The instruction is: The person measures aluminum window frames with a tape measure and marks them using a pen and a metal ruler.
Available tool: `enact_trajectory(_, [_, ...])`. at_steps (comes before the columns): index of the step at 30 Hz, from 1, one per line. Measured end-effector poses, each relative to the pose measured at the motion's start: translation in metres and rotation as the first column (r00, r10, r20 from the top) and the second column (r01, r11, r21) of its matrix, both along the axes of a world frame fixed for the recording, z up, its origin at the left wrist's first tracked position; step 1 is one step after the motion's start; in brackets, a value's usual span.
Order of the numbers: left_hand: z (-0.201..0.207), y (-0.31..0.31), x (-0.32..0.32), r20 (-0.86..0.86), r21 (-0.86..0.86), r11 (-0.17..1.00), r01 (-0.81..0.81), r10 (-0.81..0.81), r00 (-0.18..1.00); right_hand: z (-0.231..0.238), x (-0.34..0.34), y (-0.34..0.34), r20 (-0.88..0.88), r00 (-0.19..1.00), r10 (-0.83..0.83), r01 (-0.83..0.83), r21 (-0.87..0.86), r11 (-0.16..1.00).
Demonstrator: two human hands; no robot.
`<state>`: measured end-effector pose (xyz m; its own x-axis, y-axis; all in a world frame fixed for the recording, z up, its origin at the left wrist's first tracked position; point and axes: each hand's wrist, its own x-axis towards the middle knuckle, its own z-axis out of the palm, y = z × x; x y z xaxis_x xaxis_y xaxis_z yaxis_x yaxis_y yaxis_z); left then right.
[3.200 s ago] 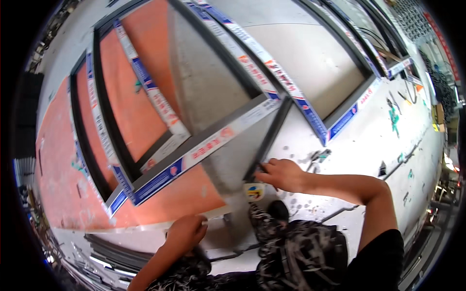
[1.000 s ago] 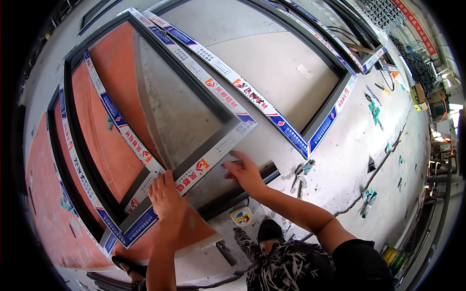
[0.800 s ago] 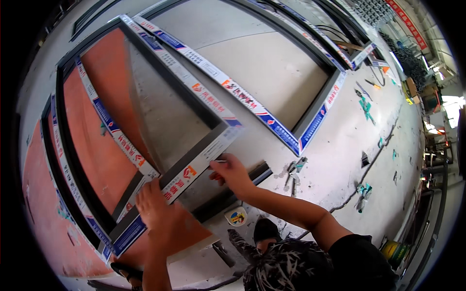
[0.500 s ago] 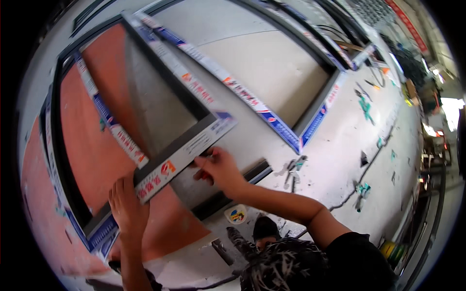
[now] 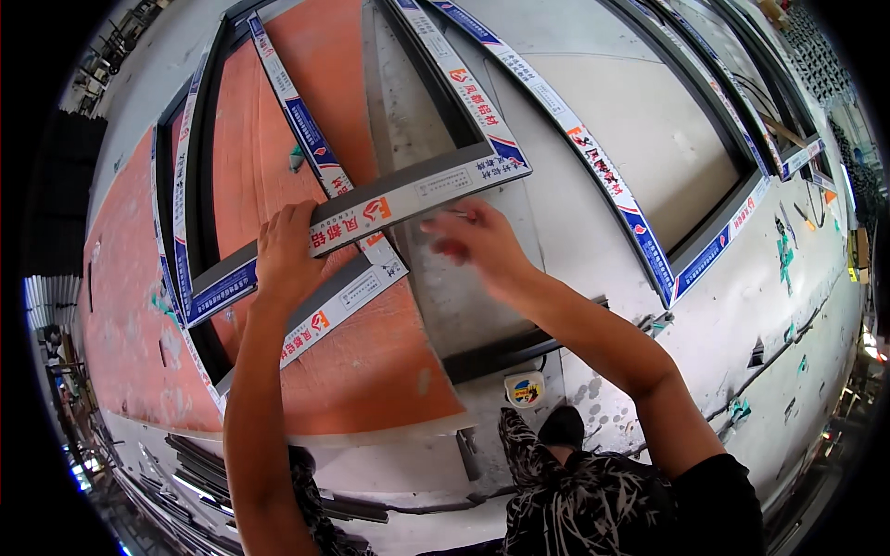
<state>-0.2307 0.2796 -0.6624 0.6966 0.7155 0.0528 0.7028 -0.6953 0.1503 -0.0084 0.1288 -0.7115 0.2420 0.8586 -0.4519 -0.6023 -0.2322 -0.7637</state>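
Observation:
A dark grey metal window frame (image 5: 436, 190), with white and blue printed protective film along its rails, lies across the front. My left hand (image 5: 289, 250) is closed round its near rail, left of the middle. Under that rail, nearer to me, shows the near rail of a second similar frame (image 5: 338, 306). Just short of the upper frame's near edge, toward its right corner, is my right hand (image 5: 482, 243). Its fingers are bent together and smeared by motion. Something small and red shows at them, too blurred to name.
Orange sheeting (image 5: 371, 394) lies under the frames on the left. To the right stands another large frame (image 5: 640, 218). Near my feet are a dark metal profile (image 5: 510, 354) and a white tape measure (image 5: 525, 389). Green scraps and hand tools (image 5: 785, 250) litter the right side.
My view has swung left, so things appear farther right. The held frame's near rail has shifted away from me or up, uncovering the lower frame's rail. My right hand stays beside it.

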Motion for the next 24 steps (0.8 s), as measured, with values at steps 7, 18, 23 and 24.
enact_trajectory(7, [-0.002, -0.007, 0.01, 0.019, 0.012, 1.0, -0.012, 0.011, 1.0, -0.023, 0.007, -0.023, 0.099, 0.995, 0.008, -0.008, -0.007, 1.0])
enact_trajectory(18, [-0.008, -0.091, 0.031, 0.224, 0.219, 0.968, -0.124, 0.074, 0.972, -0.011, 0.037, -0.11, 0.138, 0.984, -0.113, 0.123, -0.067, 0.99])
enact_trajectory(23, [-0.05, -0.178, 0.029, 0.218, -0.132, 0.991, 0.023, 0.006, 0.976, -0.018, 0.079, -0.142, 0.388, 0.863, -0.324, 0.38, -0.074, 0.922])
enact_trajectory(24, [-0.063, -0.192, 0.03, 0.183, -0.218, 0.975, 0.03, 0.011, 0.983, -0.015, 0.085, -0.147, 0.426, 0.841, -0.332, 0.408, -0.096, 0.908])
